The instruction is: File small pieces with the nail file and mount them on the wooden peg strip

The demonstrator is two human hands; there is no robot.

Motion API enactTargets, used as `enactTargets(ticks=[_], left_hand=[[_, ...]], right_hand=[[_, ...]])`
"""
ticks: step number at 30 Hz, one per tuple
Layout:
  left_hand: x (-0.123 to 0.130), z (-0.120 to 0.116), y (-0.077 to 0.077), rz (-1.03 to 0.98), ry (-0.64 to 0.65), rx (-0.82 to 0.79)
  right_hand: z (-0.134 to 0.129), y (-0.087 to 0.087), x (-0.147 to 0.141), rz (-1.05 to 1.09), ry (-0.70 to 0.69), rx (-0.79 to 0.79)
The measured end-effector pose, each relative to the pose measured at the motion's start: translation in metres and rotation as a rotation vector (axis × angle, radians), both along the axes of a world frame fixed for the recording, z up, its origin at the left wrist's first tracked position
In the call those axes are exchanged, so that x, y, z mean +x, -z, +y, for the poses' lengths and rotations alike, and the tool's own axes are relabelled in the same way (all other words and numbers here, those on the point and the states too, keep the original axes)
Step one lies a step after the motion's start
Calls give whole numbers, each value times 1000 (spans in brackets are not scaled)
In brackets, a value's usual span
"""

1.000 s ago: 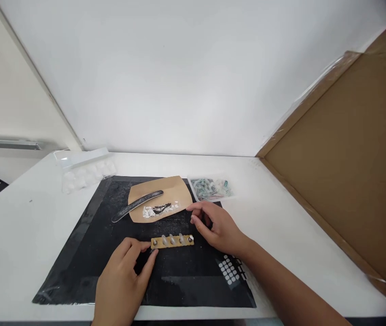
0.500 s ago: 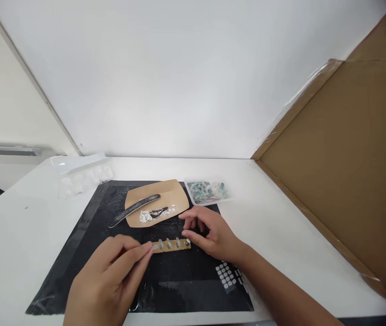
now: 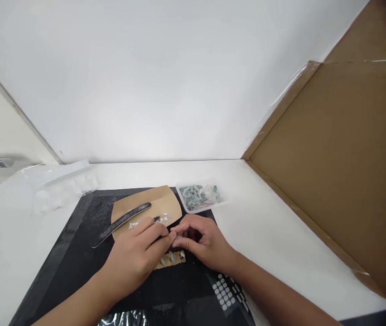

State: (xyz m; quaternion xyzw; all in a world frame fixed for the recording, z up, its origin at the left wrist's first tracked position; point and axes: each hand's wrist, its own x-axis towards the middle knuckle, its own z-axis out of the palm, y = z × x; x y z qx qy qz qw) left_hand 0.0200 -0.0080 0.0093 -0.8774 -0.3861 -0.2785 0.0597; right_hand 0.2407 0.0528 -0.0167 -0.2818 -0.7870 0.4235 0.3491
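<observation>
My left hand and my right hand meet fingertip to fingertip over the black mat. Between their pinched fingers is a small translucent fake nail, mostly covered by the fingers. Just below lies a narrow yellow strip with a few translucent fake nails standing on it; my left hand hides its left part. Behind my hands a tan paper tray holds white scraps and a dark bit. A dark curved nail file lies across the tray's left edge.
An open clear box of greenish and clear pieces stands behind the mat. Clear plastic packaging lies at the back left. A sheet of white round stickers is near my right forearm. A cardboard panel borders the right.
My left hand has lifted from the strip with a fake nail and moved right to meet my right hand. My right fingers have closed in. The view has shifted slightly.
</observation>
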Motion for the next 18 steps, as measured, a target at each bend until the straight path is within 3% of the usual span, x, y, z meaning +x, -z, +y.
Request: enactTargets(ticks=[5, 8, 11, 14, 18], left_hand=[[-8, 0, 7, 97, -21, 46], [-10, 1, 7, 74, -65, 100], [-11, 2, 4, 15, -133, 168], [-12, 3, 1, -55, -194, 229], [-15, 6, 1, -91, -264, 255]], right_hand=[[5, 2, -2, 30, 80, 75], [17, 4, 2, 36, 95, 175], [36, 2, 12, -7, 208, 252], [59, -15, 22, -68, 371, 225], [84, -56, 32, -260, 374, 340]])
